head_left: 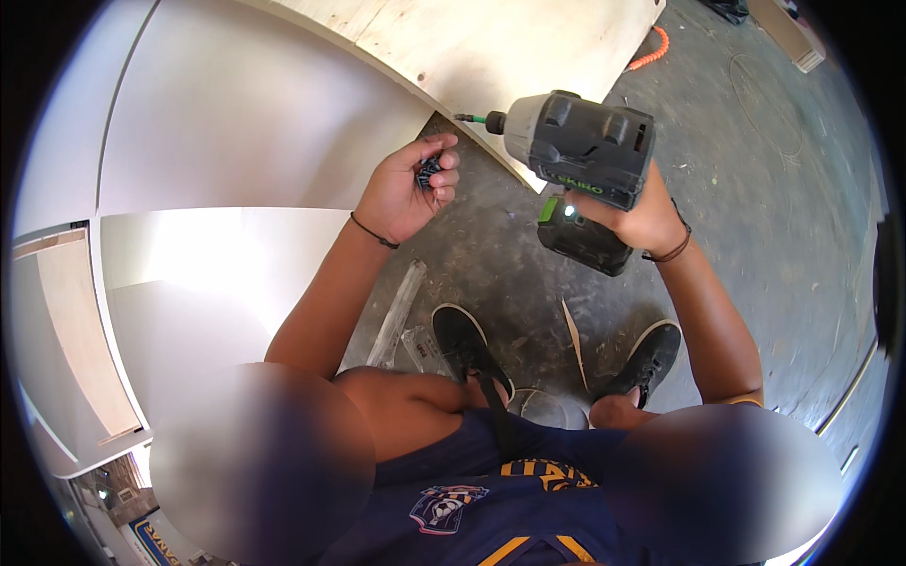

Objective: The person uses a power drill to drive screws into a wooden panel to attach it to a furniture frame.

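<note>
My right hand is wrapped round the handle of a black and grey cordless impact driver, its green-trimmed battery hanging below and a small light glowing near it. The driver's bit points left, its tip close to the edge of a pale plywood board. My left hand is palm up just below that tip, with its fingers curled round a small bunch of black screws. Thumb and index finger come together near the bit. Whether a screw sits on the tip is too small to tell.
White cabinet panels stand along the left. An orange coiled hose lies beyond the plywood, and a cardboard box at the far right. Clear plastic strips and a wood splinter lie on the concrete floor by my shoes.
</note>
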A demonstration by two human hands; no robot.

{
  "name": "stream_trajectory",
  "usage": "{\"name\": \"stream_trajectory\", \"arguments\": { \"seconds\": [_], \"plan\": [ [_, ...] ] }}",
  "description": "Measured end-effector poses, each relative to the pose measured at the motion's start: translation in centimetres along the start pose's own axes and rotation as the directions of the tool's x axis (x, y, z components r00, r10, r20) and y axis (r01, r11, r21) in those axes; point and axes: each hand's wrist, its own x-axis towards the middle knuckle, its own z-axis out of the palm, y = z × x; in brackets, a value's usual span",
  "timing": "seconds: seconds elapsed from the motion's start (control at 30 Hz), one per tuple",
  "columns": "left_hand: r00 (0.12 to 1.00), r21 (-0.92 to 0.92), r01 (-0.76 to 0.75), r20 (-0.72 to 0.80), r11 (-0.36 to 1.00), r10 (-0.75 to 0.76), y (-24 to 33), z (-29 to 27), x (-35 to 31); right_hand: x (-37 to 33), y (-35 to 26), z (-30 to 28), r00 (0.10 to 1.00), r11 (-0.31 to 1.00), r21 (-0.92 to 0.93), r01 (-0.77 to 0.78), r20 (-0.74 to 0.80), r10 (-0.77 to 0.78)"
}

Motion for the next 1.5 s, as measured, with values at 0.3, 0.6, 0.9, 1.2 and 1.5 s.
{"name": "stream_trajectory", "arguments": {
  "seconds": [0.3, 0.6, 0.9, 1.2, 1.5],
  "plan": [
    [0.998, 0.052, 0.064, 0.024, 0.997, -0.065, 0.2, 0.4, -0.7, -0.3, 0.0, 0.0, 0.994, 0.994, 0.032, -0.1, 0.047, 0.099],
    [1.0, 0.011, 0.01, -0.015, 1.0, -0.01, -0.2, 1.2, -0.5, -0.9, 1.1, 0.0, 0.989, 0.974, 0.177, -0.138, 0.075, 0.126],
    [0.995, 0.034, 0.004, 0.097, 0.999, -0.008, 0.0, 2.3, -1.1, -0.7, -0.9, 0.6, 0.988, 0.934, 0.328, -0.143, 0.109, 0.113],
    [0.996, 0.095, -0.051, 0.084, 0.994, 0.044, 0.1, 3.0, -1.3, -1.0, -0.6, 0.2, 0.983, 0.966, 0.223, -0.132, 0.152, 0.099],
    [0.994, 0.128, -0.107, 0.052, 0.986, 0.101, 0.0, 3.6, -0.8, -0.9, 0.0, 0.1, 0.986, 0.976, 0.189, -0.113, 0.141, 0.087]
  ]
}}
